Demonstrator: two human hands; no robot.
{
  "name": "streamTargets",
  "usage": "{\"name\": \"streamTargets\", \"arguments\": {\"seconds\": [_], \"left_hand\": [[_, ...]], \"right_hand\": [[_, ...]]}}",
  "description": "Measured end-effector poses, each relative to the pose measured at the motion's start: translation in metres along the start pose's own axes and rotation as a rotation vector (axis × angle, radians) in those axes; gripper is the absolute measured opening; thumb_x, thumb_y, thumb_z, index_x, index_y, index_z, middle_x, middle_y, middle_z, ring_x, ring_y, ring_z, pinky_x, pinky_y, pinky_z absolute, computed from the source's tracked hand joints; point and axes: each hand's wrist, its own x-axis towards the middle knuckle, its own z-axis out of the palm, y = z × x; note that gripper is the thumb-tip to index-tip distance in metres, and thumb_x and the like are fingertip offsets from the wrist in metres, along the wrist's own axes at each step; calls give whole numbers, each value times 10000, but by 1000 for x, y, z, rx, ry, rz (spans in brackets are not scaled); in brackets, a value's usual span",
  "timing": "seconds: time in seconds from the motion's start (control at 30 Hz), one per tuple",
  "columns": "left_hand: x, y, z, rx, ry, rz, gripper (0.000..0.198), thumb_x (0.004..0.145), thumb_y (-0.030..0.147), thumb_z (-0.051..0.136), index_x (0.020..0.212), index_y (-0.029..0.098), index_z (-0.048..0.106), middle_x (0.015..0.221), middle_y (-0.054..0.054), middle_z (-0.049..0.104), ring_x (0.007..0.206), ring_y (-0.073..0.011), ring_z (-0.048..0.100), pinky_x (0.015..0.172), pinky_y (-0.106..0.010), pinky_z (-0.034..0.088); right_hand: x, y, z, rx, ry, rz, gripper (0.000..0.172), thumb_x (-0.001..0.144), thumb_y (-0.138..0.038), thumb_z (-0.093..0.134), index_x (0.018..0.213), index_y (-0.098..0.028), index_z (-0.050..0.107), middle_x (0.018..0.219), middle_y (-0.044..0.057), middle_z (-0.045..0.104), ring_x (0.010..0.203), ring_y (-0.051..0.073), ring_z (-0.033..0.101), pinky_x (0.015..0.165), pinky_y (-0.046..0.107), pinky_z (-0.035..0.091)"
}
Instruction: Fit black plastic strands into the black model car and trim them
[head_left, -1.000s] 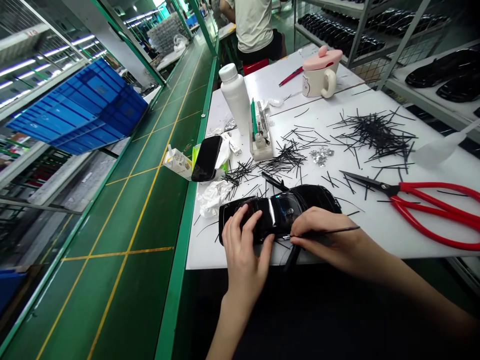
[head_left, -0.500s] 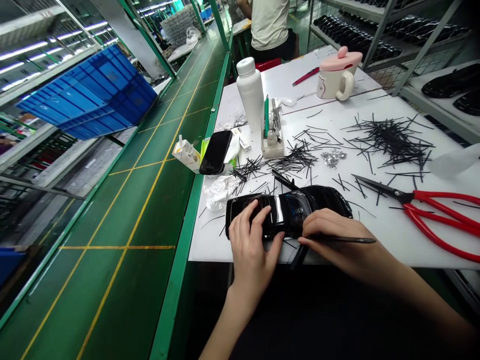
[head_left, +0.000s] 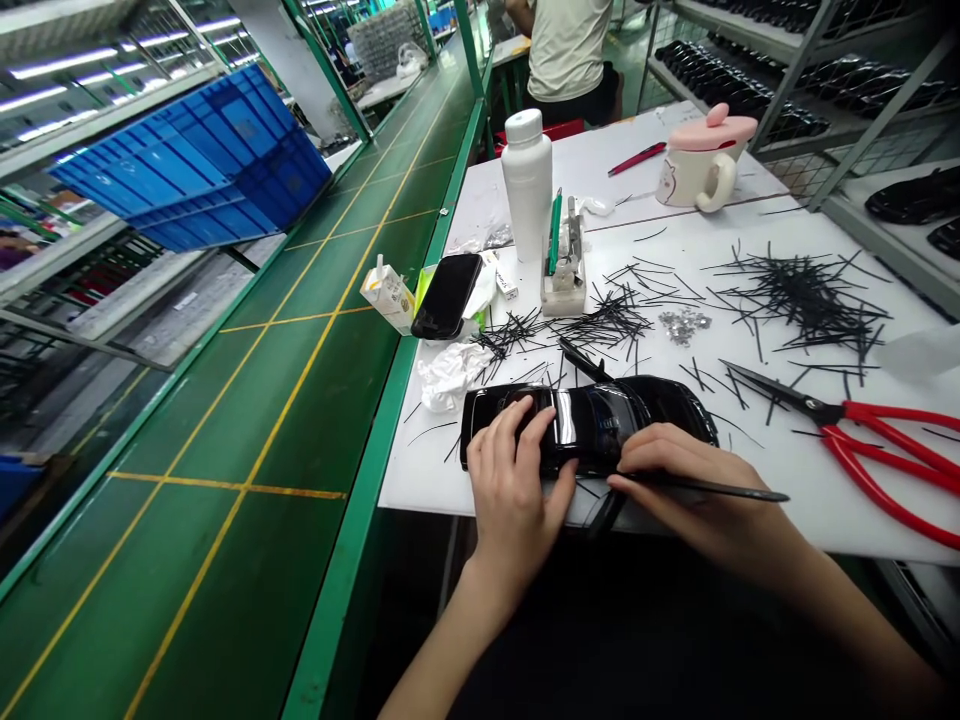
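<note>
A glossy black toy car body [head_left: 592, 420] lies at the near edge of the white table [head_left: 750, 470]. My left hand [head_left: 517, 490] presses down on its left end, fingers wrapped over the roof and thumb against the side. My right hand [head_left: 679, 485] pinches a thin black strip [head_left: 712, 488] that sticks out to the right, its left tip against the car's near side. Several more black strips [head_left: 802, 295] lie scattered across the table.
Red-handled scissors [head_left: 862, 435] lie at the right. A white bottle [head_left: 527, 180], a small tool holder [head_left: 566, 265], a phone [head_left: 448, 293], a pink mug [head_left: 701, 160] and a pile of tiny metal bits [head_left: 682, 323] sit further back. A green conveyor [head_left: 300, 380] runs along the left. A person [head_left: 570, 50] stands beyond.
The thin strip has slid a little further out to the right from my right hand. Both hands stay on the car; the view has shifted slightly.
</note>
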Motion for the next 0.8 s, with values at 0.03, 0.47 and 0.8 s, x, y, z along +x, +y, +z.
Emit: {"name": "streamTargets", "arguments": {"seconds": [0.03,0.47,0.8], "left_hand": [[0,0,0,0,1,2,438,864,223,655,1278,162,525,1316,-155,591,1230,-271,554,1023,-417,389],[-2,-1,2,-15,15,3,441,856,225,652,1278,171,534,1318,-144,603,1243,-269,552,1026,-417,378],[-3,-1,2,-24,17,0,440,855,223,653,1276,168,538,1329,-138,599,1251,-263,545,1026,-409,371]], "right_hand": [[0,0,0,-4,0,-3,118,919,-107,607,936,-213,559,890,32,616,831,139,583,715,262,490],[4,-2,5,-144,90,-22,83,899,-130,630,892,-212,614,861,47,607,818,176,585,695,316,499],[5,-2,7,-156,69,-33,121,892,-104,638,919,-216,603,863,49,609,812,181,560,698,325,482]]}}
